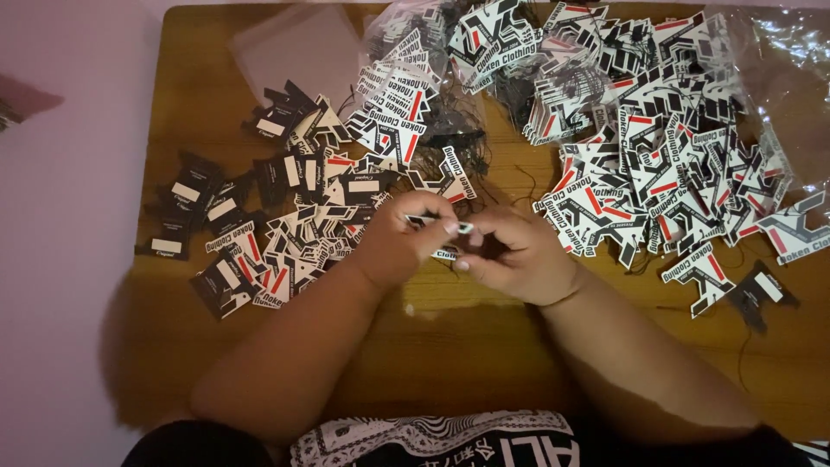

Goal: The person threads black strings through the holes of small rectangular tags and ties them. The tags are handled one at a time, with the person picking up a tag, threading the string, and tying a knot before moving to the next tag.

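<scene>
At the middle of the wooden table [484,346], just near of the heaps, the fingertips of both hands meet over one small card tag [445,227]: the left hand [406,238] has its thumb and forefinger pressed together on the tag, holding it flat and steady, and the right hand [519,255] curls its fingers shut around something dark at the tag's right end, which looks like a bit of black string [493,246] (too small and shadowed to be sure). The work in hand seems to be threading or tying a cord onto the tag, and it goes best with the left grip kept close to the tag's end so the card does not bend, and the right fingers drawing the string gently and straight rather than tugging sideways, which could tear the card. Keeping both hands low over the bare wood helps, since a dropped tag would be easy to lose among the others. Outward to the left lies a pile of tags [277,225] in black, white and red, many showing their dark backs. To the far right a larger heap of tags [666,156] spreads out of a clear plastic bag [778,52], with a tangle of loose black strings [454,121] at the far middle between the two heaps.
</scene>
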